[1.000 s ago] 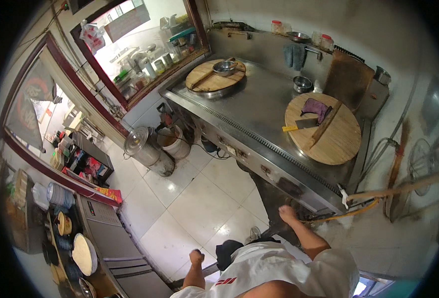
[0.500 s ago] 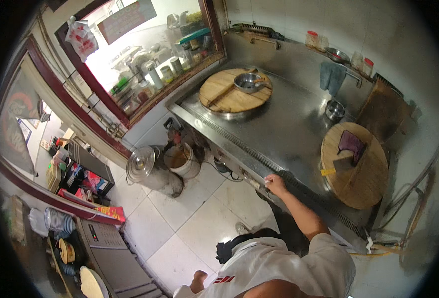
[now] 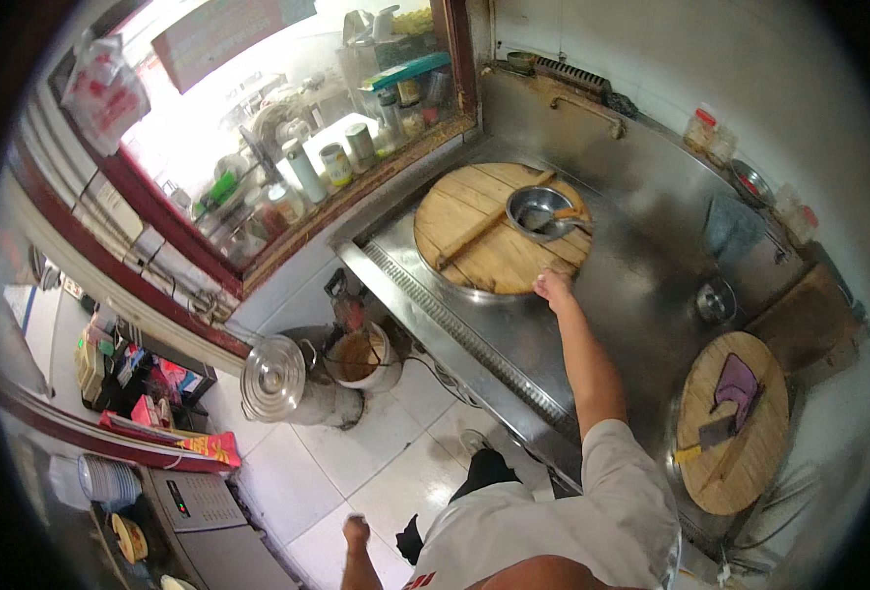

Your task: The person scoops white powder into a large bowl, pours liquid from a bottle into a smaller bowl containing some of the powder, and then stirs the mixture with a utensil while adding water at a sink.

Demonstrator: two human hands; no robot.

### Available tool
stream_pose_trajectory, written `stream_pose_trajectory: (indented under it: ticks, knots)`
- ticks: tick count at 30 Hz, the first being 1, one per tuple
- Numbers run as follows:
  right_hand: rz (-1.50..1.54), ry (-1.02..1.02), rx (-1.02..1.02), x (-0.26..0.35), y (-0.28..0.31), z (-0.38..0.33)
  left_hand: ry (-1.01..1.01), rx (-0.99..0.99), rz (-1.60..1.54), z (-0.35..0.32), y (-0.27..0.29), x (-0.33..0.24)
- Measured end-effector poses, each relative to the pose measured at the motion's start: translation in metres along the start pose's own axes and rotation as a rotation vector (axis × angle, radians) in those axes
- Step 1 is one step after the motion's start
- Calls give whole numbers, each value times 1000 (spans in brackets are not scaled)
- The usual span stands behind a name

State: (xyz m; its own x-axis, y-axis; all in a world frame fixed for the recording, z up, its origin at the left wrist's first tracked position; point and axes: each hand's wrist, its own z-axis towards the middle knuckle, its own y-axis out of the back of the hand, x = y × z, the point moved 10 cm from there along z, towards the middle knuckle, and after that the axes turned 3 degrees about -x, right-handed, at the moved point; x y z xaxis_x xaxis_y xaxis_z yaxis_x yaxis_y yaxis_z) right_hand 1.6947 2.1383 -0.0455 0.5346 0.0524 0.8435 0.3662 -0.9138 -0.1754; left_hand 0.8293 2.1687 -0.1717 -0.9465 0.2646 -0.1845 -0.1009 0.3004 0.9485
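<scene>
My right hand (image 3: 553, 287) reaches across the steel counter (image 3: 641, 295) and rests at the near edge of a large round wooden lid (image 3: 484, 231). A steel bowl (image 3: 540, 209) with a ladle in it sits on that lid. The fingers look curled at the lid's rim; a firm grip is not clear. My left hand (image 3: 356, 531) hangs low beside my body over the tiled floor, fingers closed in a fist, holding nothing I can see.
A second round wooden lid (image 3: 735, 423) at the right carries a cleaver and a purple cloth. A small steel bowl (image 3: 715, 300) stands on the counter. On the floor are a lidded steel pot (image 3: 272, 379) and an open bucket (image 3: 361, 356). Jars line the window sill.
My right hand has moved from the counter's front edge forward to the far wooden lid. My view has shifted left and closer to the counter.
</scene>
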Motion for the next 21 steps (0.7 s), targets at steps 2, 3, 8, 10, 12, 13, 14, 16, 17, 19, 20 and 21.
stream_pose_trajectory:
  ticks: [2,3,8,10,12,13,14,16,17,19,20,21]
  knots:
    - [135,41,-44,27,27,71,-215,378,413,-2,-48,-10]
    - [195,39,-111,22,6,77,-165,536,456,-35,-54,6]
    - [343,-62,-300,11,-10,121,273,642,149,-104,-55,7]
    - [371,-123,-367,-3,-13,139,321,646,104,-109,-56,-1]
    - [410,-27,-380,3,15,172,296,657,83,-96,-62,-17]
    - [439,49,-396,15,48,194,243,661,77,-74,-71,-27]
    - [99,304,-463,58,96,205,143,660,89,-40,-87,-42]
    - [202,243,-379,19,11,171,97,690,228,-68,-78,-22]
    - [259,189,-310,2,-35,136,-4,703,350,-84,-74,-11]
    - [197,179,-207,15,-76,74,342,245,58,-45,-37,17]
    - [95,180,-147,20,-93,52,288,93,-66,-23,-17,12]
    - [-14,188,-83,25,-113,30,272,-23,-278,-2,4,-1]
